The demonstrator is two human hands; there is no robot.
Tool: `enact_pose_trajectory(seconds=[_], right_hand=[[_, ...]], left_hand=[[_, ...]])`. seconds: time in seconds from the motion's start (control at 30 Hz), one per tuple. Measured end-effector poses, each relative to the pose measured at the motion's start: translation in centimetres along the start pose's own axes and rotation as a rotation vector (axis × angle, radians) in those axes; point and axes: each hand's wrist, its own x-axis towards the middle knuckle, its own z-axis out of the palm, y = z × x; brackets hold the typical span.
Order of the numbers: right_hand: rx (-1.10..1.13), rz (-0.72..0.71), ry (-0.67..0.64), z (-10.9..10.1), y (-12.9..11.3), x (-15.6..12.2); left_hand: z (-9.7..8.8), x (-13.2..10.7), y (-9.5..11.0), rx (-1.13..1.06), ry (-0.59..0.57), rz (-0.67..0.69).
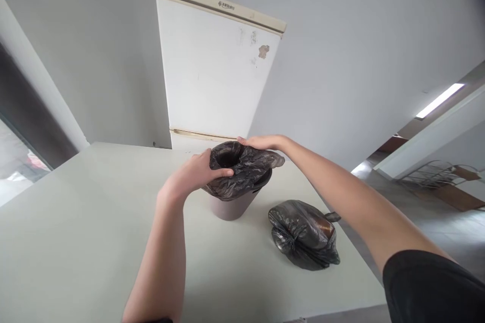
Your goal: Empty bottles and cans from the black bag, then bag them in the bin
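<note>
Liner [248,169]: black plastic, part-draped over wastebin [227,208]; fitting seems underway.
Left hand [193,174]: grips liner edge.
Right hand [263,142]: on liner, grip unclear.
Next: likely needs bare rim [267,179] covered.

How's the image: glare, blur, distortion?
Head view: bright strip at right blows out; head view: fridge tapers downward, likely wide-angle distortion; head view: floor at right looks soft; head view: glossy highlights on the bag beside the bin.

- Mauve tapered plastic bin [228,209]: on the pale flat table [94,222], near its far right corner.
- Loose black plastic bag [246,171]: over the bin's rim.
- Stuffed black plastic bag [303,234]: before and right of the bin, near the right edge.
- White boxy refrigerator [215,65]: behind the far edge.
</note>
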Motion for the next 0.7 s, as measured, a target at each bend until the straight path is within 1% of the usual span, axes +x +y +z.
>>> enact_pose_trajectory(seconds=[0.07, 0.1, 0.13, 0.17, 0.23, 0.27, 0.3, 0.33, 0.4, 0.47, 0.53, 0.57, 0.6, 0.63, 0.7], right_hand=[[0.047, 0.005, -0.052, 0.0, 0.7, -1.8], [0.043, -0.005, -0.036, 0.1, 1.0, -2.8], [0.025, -0.021, 0.032, 0.4, 1.3, -4.0], [-0.001, -0.051, 0.15, 0.8, 1.5, -5.2], [-0.049, -0.177, 0.443, 2.2, 1.8, -7.7], [-0.06, -0.27, 0.551, 3.1, 2.0, -8.9], [-0.075, -0.365, 0.589, 4.2, 2.1, -10.0], [-0.096, -0.447, 0.6, 5.3, 2.2, -10.9], [-0.175, -0.569, 0.672, 7.4, 2.6, -12.5], [-0.241, -0.641, 0.805, 9.3, 3.2, -13.5], [-0.279, -0.682, 0.914, 10.5, 4.1, -14.2], [-0.311, -0.692, 0.933, 10.9, 4.7, -14.5], [-0.362, -0.692, 0.918, 11.2, 5.2, -14.9], [-0.43, -0.68, 0.875, 11.4, 5.7, -15.1], [-0.571, -0.617, 0.726, 11.7, 6.6, -15.3]], left_hand=[[-0.8, -0.5, -0.6, -0.03, -0.114, 0.041], [-1.1, -0.7, -0.8, -0.026, -0.154, 0.055], [-1.2, -0.9, -0.9, -0.015, -0.182, 0.063], [-1.2, -1.0, -1.1, 0.003, -0.198, 0.059], [-1.0, -1.2, -1.2, 0.056, -0.201, 0.021], [-0.8, -1.2, -1.3, 0.081, -0.198, -0.003], [-0.7, -1.3, -1.3, 0.1, -0.198, -0.023], [-0.7, -1.4, -1.4, 0.111, -0.2, -0.035], [-0.7, -1.8, -1.3, 0.106, -0.203, -0.024], [-0.9, -2.4, -1.0, 0.096, -0.188, 0.012], [-1.1, -3.2, -0.7, 0.12, -0.133, 0.015], [-1.2, -3.5, -0.6, 0.143, -0.09, 0.004], [-1.2, -3.9, -0.5, 0.166, -0.045, -0.003], [-1.3, -4.2, -0.5, 0.185, -0.006, 0.005], [-1.2, -4.6, -0.7, 0.2, 0.018, 0.07]])
